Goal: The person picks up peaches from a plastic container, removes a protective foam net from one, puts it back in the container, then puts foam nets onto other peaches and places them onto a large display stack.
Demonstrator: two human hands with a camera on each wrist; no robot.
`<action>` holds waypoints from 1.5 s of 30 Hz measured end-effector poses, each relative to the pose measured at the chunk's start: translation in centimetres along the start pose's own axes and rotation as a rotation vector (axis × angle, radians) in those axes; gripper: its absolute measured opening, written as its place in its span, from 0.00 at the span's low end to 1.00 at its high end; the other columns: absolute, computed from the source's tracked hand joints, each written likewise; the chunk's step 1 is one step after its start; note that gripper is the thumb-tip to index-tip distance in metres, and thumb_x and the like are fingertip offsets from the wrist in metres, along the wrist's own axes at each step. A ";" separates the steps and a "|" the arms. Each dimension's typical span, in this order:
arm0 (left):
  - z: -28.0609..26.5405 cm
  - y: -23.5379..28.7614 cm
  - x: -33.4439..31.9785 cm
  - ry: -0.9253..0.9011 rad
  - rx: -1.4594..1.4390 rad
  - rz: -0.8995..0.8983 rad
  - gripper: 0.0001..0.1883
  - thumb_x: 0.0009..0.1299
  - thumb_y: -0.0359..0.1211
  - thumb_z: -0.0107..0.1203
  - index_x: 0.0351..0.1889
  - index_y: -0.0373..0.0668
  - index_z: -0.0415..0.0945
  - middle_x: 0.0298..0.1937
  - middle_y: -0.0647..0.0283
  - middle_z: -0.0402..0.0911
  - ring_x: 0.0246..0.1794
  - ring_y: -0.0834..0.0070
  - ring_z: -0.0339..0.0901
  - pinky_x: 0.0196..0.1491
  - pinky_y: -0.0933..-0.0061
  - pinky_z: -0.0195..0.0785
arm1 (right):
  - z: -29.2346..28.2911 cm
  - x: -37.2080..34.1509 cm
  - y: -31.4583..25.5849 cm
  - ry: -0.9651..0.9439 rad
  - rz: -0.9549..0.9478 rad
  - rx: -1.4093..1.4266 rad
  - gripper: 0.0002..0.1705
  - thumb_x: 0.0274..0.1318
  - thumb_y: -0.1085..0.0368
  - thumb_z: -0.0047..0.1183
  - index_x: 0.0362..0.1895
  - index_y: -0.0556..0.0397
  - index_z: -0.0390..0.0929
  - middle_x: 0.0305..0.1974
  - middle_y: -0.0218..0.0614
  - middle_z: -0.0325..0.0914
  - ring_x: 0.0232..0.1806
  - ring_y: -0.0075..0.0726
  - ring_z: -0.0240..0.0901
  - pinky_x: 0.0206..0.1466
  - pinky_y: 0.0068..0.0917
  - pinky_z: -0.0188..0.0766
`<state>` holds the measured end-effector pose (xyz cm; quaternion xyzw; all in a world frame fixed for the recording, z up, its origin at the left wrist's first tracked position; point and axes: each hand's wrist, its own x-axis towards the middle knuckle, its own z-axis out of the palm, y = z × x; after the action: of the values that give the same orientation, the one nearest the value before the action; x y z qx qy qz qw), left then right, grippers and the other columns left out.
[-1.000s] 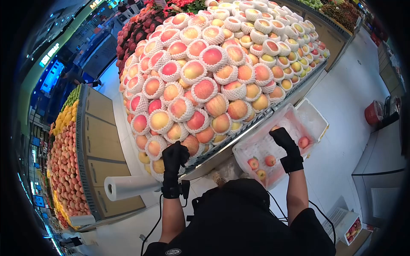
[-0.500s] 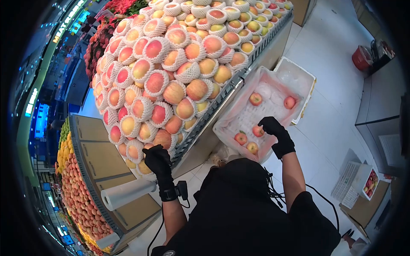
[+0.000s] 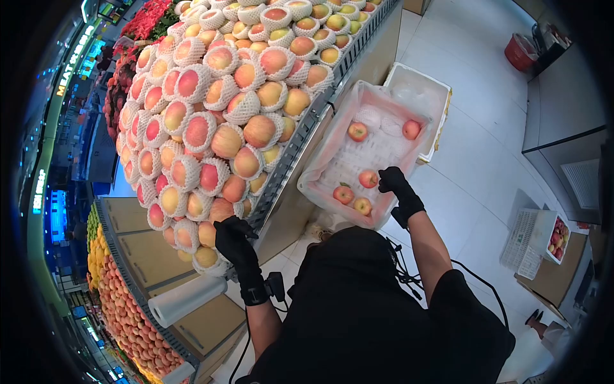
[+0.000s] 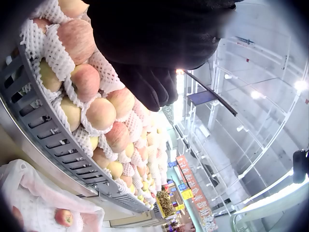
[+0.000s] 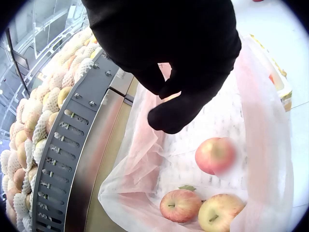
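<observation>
My black-gloved right hand (image 3: 397, 186) hovers over the right side of a pink-lined crate (image 3: 311, 174), with nothing in its loosely bent fingers. In the head view its fingertips come up beside a red apple (image 3: 368, 178); the right wrist view shows that apple (image 5: 216, 154) below the hand. A leafed apple (image 3: 343, 194) and a yellowish apple (image 3: 362, 205) lie by the near end, two more apples farther up. My gloved left hand (image 3: 236, 242) is at the near corner of the apple display, its fingers (image 4: 149, 89) beside the netted apples (image 4: 100, 114), holding nothing.
A slotted grey rail (image 3: 300, 131) edges the heaped display. White foam nets (image 3: 369, 117) lie in the crate's far end, and a white foam box (image 3: 416, 89) adjoins it. A plastic roll (image 3: 188, 301) sticks out near my left arm. Cables hang by my body.
The head view has turned right and down toward the crate. My right hand has shifted from the far apple to beside the nearer one. The left hand stays by the display corner.
</observation>
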<state>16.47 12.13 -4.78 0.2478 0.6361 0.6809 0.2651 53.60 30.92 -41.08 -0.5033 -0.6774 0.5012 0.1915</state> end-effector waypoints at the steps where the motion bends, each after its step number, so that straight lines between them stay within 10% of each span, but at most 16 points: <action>1: 0.2 0.0 -0.4 -0.015 0.013 -0.003 0.27 0.78 0.48 0.33 0.32 0.36 0.74 0.18 0.60 0.73 0.18 0.73 0.70 0.19 0.76 0.64 | -0.4 -0.1 -0.1 -0.047 -0.062 -0.230 0.16 0.25 0.56 0.62 0.25 0.46 0.78 0.20 0.39 0.76 0.24 0.50 0.74 0.29 0.42 0.72; 2: 0.3 -0.2 -0.7 -0.030 0.027 -0.006 0.26 0.79 0.47 0.33 0.32 0.36 0.74 0.18 0.60 0.74 0.19 0.73 0.70 0.21 0.77 0.66 | -0.7 -0.2 -0.1 -0.079 -0.136 -0.456 0.15 0.24 0.56 0.62 0.23 0.45 0.77 0.21 0.38 0.76 0.25 0.50 0.74 0.30 0.42 0.72; 9: 0.6 -1.0 -2.6 0.051 0.116 -0.088 0.27 0.78 0.48 0.36 0.31 0.35 0.74 0.18 0.60 0.73 0.18 0.73 0.70 0.18 0.76 0.65 | 2.0 0.3 3.4 0.335 0.034 0.261 0.09 0.36 0.65 0.61 0.24 0.51 0.75 0.25 0.38 0.75 0.25 0.44 0.75 0.29 0.40 0.73; 14: 0.0 -1.4 -3.0 0.064 0.167 -0.090 0.27 0.78 0.48 0.36 0.31 0.34 0.74 0.19 0.59 0.74 0.18 0.73 0.71 0.19 0.77 0.66 | -0.3 0.1 -3.9 0.651 0.410 0.597 0.17 0.54 0.68 0.53 0.48 0.52 0.67 0.29 0.36 0.71 0.21 0.32 0.71 0.22 0.28 0.71; 21: -0.5 -1.4 -3.1 0.066 0.248 -0.052 0.26 0.78 0.47 0.35 0.32 0.34 0.75 0.19 0.59 0.75 0.19 0.74 0.71 0.20 0.77 0.66 | -2.4 5.9 2.1 0.729 0.274 -0.022 0.25 0.44 0.68 0.54 0.49 0.62 0.68 0.34 0.51 0.76 0.43 0.52 0.73 0.50 0.39 0.69; 38: 1.3 -1.5 -2.3 0.060 0.284 -0.097 0.26 0.78 0.47 0.36 0.35 0.33 0.74 0.18 0.57 0.75 0.17 0.72 0.71 0.17 0.77 0.66 | -9.6 15.3 10.0 0.745 0.247 -0.506 0.30 0.39 0.68 0.50 0.52 0.58 0.59 0.54 0.56 0.58 0.53 0.71 0.64 0.56 0.56 0.66; 45: 3.0 -2.4 -1.3 0.017 0.321 -0.089 0.25 0.77 0.46 0.37 0.33 0.33 0.73 0.18 0.57 0.75 0.18 0.72 0.71 0.17 0.76 0.67 | -11.1 13.3 0.0 0.621 0.574 -0.527 0.30 0.40 0.63 0.57 0.50 0.56 0.63 0.52 0.55 0.61 0.49 0.68 0.68 0.50 0.57 0.70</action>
<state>19.60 13.56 -6.98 0.2529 0.7494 0.5600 0.2466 56.54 47.92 -39.65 -0.8263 -0.5262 0.1717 0.1047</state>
